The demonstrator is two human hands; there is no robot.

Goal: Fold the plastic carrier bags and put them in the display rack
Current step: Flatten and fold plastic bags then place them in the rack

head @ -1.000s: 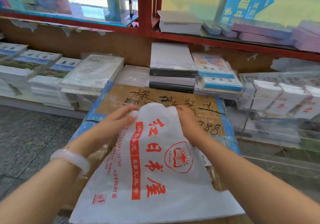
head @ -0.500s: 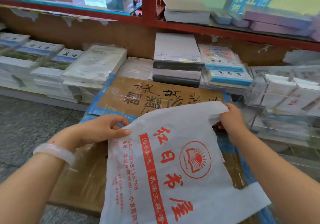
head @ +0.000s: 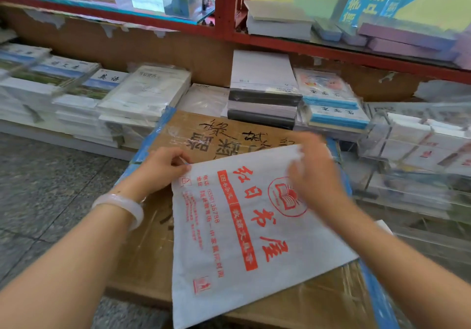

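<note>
Bag (head: 244,226) now lies flat on the cardboard box (head: 158,260), spread wider than half a sec ago. Left hand (head: 163,168) pinches its top-left corner. Right hand (head: 313,173) has let go, blurred, fingers loose, prob. smoothing. Ready for folding.

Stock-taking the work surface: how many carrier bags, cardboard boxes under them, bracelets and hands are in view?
White carrier bag: 1
Taped cardboard box: 1
Pale bracelet: 1
Hands: 2, the left hand pinching the bag's top corner, the right hand blurred above it
Total: 5
</note>
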